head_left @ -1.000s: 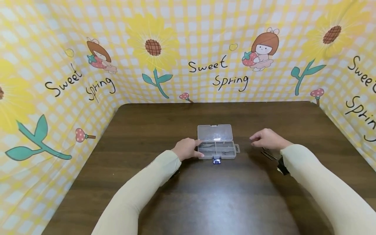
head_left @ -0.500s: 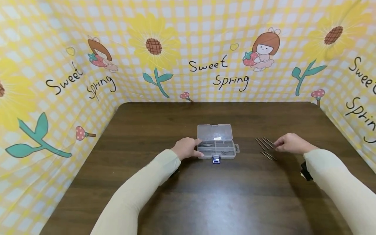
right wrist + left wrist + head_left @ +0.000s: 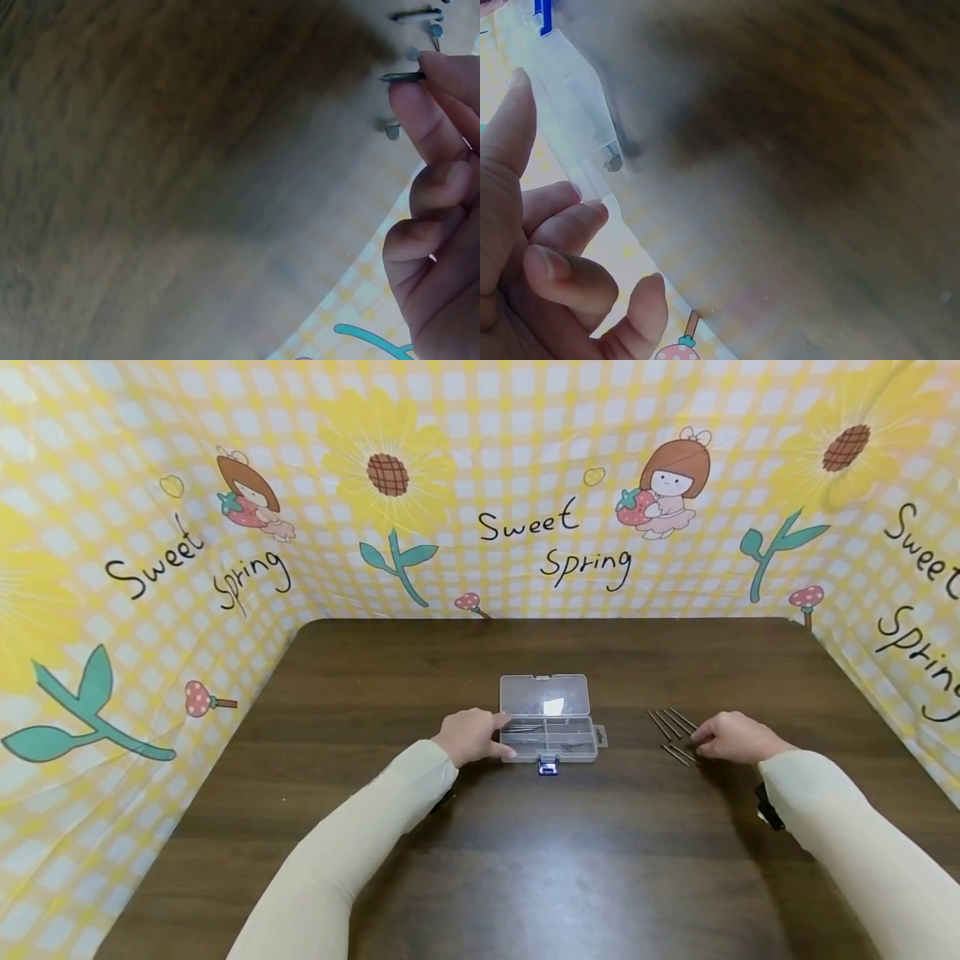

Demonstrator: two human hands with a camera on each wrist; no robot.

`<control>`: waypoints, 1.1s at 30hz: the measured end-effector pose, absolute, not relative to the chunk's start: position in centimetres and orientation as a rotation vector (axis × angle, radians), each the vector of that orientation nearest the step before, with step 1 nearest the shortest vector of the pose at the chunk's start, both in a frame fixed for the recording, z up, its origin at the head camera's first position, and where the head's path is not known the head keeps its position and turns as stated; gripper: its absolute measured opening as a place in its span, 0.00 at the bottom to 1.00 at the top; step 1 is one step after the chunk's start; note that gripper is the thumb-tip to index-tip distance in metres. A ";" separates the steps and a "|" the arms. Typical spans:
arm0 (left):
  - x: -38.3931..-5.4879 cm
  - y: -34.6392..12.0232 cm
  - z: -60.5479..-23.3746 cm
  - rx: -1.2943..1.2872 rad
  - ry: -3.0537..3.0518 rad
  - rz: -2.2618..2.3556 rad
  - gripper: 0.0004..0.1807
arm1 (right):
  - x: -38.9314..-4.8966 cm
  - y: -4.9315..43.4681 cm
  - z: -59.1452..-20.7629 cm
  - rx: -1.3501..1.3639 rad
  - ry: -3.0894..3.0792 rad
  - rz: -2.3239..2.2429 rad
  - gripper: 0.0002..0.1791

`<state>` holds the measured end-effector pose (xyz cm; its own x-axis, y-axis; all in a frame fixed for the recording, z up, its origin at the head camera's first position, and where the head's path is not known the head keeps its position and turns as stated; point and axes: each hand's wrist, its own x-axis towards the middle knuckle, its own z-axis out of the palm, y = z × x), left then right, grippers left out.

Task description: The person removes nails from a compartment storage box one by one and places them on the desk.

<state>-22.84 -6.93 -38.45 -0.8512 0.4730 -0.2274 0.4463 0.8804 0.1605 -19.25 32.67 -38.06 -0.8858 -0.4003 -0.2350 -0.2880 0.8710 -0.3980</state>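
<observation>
head view: the person's right hand (image 3: 735, 737) is at the right-hand end of a loose row of thin, straight, grey metal nails (image 3: 657, 726) on the dark brown wood table (image 3: 375, 677). the nails lie just left of its fingertips, long axes slanting from far left to near right, and this hand is the nearer one. the small clear plastic box (image 3: 567, 758), one in all, sits farther left, with the nails between it and the right hand; that leftward offset seems the relation that matters. the left hand (image 3: 468, 735) grips the box's left end, thumb at the near side, index finger at the far side. i count two nails in the nearer group and three or four beyond, partly hidden. the box has one lid (image 3: 525, 693), laid back, and one blue latch (image 3: 548, 767); several nails fill its far left compartment.

left wrist view: one thumb lies along the box wall, fingertips at its end; one nail head (image 3: 613, 162) shows there.

right wrist view: thumb and index finger pinch one nail, its point jutting out; about five more nail heads lie around.
</observation>
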 end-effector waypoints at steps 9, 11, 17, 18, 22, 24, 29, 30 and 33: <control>-22.5 -7.0 -38.0 0.715 2.790 0.108 0.37 | -18.9 32.4 -39.1 -0.443 2.730 -0.576 0.13; -22.4 -7.1 -38.0 0.729 2.792 0.098 0.37 | -18.9 32.4 -39.2 -0.428 2.730 -0.579 0.13; -22.4 -7.2 -37.9 0.727 2.797 0.080 0.37 | -19.0 32.2 -39.4 -0.420 2.731 -0.570 0.14; -22.4 -7.1 -37.9 0.724 2.798 0.077 0.37 | -19.0 32.2 -39.3 -0.422 2.730 -0.567 0.14; -22.4 -7.0 -37.9 0.729 2.802 0.066 0.38 | -19.0 32.3 -39.2 -0.446 2.738 -0.552 0.13; -22.5 -6.9 -38.0 0.741 2.807 0.053 0.38 | -19.0 32.4 -39.2 -0.460 2.743 -0.545 0.13; -22.6 -6.8 -38.3 0.744 2.811 0.039 0.38 | -19.1 32.6 -39.2 -0.465 2.738 -0.558 0.11; -22.6 -6.8 -38.3 0.740 2.810 0.042 0.38 | -19.2 32.6 -39.2 -0.464 2.735 -0.562 0.11; -22.7 -6.8 -38.2 0.731 2.807 0.043 0.38 | -19.4 32.7 -39.2 -0.473 2.735 -0.566 0.10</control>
